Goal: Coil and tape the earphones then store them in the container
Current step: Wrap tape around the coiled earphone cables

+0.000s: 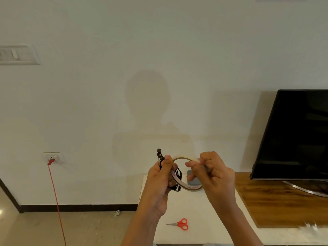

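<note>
My left hand grips a bundle of coiled black earphones; an earbud sticks up above the thumb. A roll of clear tape with red print hangs between both hands, above the white table. My right hand pinches the roll's upper right edge with thumb and fingers. A small grey container sits on the table behind the roll, partly hidden by my right hand.
Red-handled scissors lie on the white table near its front. A black TV stands on a wooden top at the right. A red cable hangs from a wall socket at the left.
</note>
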### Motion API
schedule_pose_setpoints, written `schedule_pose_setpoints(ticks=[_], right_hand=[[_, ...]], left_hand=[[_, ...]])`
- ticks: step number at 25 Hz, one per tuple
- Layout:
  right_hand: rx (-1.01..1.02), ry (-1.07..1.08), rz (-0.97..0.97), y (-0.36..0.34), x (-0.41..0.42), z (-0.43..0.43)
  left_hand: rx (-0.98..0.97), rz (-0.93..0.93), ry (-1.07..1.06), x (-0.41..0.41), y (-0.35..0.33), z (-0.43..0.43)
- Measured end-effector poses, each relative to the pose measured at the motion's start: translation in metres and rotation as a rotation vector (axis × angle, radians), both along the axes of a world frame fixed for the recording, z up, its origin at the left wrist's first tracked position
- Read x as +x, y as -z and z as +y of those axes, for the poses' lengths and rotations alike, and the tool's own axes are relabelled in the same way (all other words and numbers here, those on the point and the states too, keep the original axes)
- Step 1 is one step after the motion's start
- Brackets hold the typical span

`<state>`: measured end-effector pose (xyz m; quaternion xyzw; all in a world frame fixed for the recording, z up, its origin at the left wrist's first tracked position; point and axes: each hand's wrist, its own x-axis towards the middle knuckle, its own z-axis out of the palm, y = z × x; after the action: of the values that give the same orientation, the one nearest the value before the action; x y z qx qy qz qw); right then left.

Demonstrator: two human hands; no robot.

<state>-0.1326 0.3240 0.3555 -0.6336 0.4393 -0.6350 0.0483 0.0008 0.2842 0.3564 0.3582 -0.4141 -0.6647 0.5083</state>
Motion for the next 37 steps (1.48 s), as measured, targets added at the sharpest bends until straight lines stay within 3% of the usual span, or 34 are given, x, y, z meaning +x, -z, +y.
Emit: schedule_pose_setpoints(ticks=[3,5,9,14,21,27,37], right_hand=[[-0.030,0.033,0.018,0.001,-0.001,-0.001],[-0.038,0.044,0.009,0.002,-0.002,0.000],[0.048,-0.028,-0.040,-0.004,-0.013,0.005],[0.178,-0.178,0.104,-0.011,-0.020,0.004],[0.078,-0.137,0.029,-0.005,-0.016,0.000],[-0.052,-0.080,-0.109,0.000,-0.005,0.000],[0.057,-0.118,-0.082,-0.006,-0.006,-0.001]], left_hand=[[0.098,0.146,0.037,0.000,0.001,0.000],[0.111,0.148,0.068,0.001,0.003,0.000],[-0.165,-0.282,0.030,0.009,0.001,-0.004],[-0.389,-0.412,0.110,0.013,-0.014,-0.005],[-0.210,-0.196,0.045,0.003,-0.005,0.007],[-0.146,-0.136,0.062,0.000,-0.007,0.009],[-0.138,-0.090,0.093,0.004,-0.005,0.008]])
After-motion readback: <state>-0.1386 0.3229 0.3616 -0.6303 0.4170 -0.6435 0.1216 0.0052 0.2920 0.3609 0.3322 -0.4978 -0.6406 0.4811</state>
